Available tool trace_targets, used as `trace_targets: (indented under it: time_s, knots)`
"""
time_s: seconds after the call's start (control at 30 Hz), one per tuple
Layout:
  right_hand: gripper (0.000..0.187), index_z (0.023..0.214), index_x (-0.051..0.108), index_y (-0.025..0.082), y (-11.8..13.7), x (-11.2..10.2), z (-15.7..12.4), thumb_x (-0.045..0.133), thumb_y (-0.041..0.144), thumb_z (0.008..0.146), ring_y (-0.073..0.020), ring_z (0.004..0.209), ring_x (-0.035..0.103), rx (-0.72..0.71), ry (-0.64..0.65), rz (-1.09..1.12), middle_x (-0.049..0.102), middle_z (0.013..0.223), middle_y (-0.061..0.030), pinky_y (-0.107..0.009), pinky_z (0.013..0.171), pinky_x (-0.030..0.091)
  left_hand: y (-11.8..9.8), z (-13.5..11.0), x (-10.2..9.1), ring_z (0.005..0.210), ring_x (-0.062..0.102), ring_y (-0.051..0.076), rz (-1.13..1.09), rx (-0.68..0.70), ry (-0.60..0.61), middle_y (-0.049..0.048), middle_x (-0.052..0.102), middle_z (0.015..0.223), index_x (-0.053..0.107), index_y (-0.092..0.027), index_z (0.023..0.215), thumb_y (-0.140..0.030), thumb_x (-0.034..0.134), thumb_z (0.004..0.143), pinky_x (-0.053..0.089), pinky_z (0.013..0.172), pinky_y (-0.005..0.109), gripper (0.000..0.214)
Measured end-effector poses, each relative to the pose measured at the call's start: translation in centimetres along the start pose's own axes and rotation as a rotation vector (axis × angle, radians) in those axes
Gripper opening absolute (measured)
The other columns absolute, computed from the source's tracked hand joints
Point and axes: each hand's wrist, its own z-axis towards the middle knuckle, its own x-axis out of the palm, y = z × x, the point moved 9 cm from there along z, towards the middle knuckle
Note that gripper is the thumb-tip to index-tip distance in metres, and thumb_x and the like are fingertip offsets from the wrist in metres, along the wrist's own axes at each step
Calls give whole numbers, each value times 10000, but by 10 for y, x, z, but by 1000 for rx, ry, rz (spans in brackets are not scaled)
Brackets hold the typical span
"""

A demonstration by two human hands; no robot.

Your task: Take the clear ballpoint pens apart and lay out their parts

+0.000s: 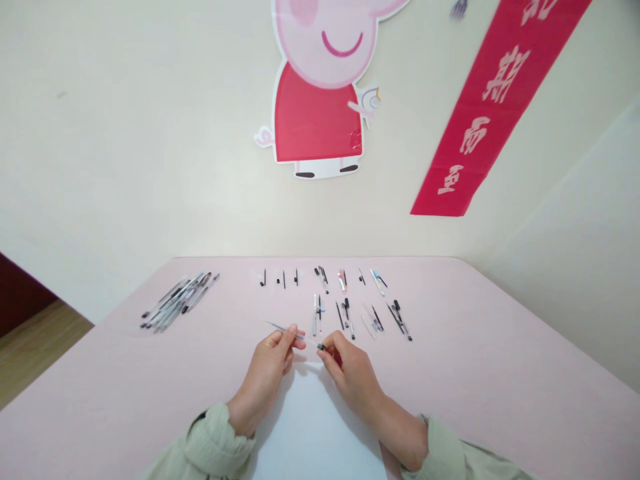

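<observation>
Both of my hands meet over the near middle of a pink table (125, 387). My left hand (273, 363) pinches a thin clear pen barrel (283, 328) that sticks out to the left. My right hand (350, 370) pinches a small dark tip piece (321, 347) at the barrel's right end. Just beyond my fingers lie several loose pen parts (345, 313), set out in small groups in two rows.
A bundle of several whole pens (177, 300) lies at the table's far left. A white sheet (315, 427) lies on the table under my wrists. A cartoon pig cutout (320, 87) and a red banner (485, 113) hang on the wall behind.
</observation>
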Motion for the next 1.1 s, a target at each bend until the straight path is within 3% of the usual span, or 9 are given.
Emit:
trace_targets:
  time_s: [0.2, 0.5, 0.7, 1.0, 1.1]
  knots:
    - [269, 723, 508, 217, -7, 7, 1, 398, 319, 946, -141, 597, 520, 80, 94, 160, 538, 590, 31, -247, 620, 335, -2, 2, -1, 394, 243, 23, 34, 23, -4, 8, 608, 687, 651, -109, 887, -597, 618, 714, 166, 394, 203, 518]
    - [130, 778, 474, 216, -7, 6, 2, 496, 283, 887, -124, 575, 449, 71, 80, 230, 492, 633, 45, -237, 563, 310, -3, 3, -1, 394, 252, 21, 28, 36, -6, 5, 613, 685, 653, -108, 890, -581, 621, 719, 176, 396, 203, 504]
    - [255, 706, 477, 210, -6, 8, 2, 409, 298, 936, -140, 620, 516, 91, 106, 233, 531, 620, 24, -255, 628, 357, -2, 2, 0, 389, 249, 20, 14, 19, 3, 4, 609, 667, 662, -107, 879, -577, 626, 721, 169, 394, 198, 498]
    - [55, 827, 498, 205, -6, 2, 3, 550, 222, 833, -112, 583, 433, 62, 25, 191, 504, 699, 42, -227, 565, 326, 2, 5, -2, 396, 258, 16, -8, 27, 7, 2, 607, 681, 650, -109, 909, -553, 623, 741, 176, 387, 188, 475]
    - [62, 830, 517, 202, -8, 5, 3, 504, 246, 872, -118, 599, 468, 76, 57, 187, 546, 710, 30, -233, 584, 339, 4, 5, -2, 399, 259, 14, -12, 20, 9, 5, 609, 680, 651, -109, 903, -548, 629, 738, 175, 386, 185, 469]
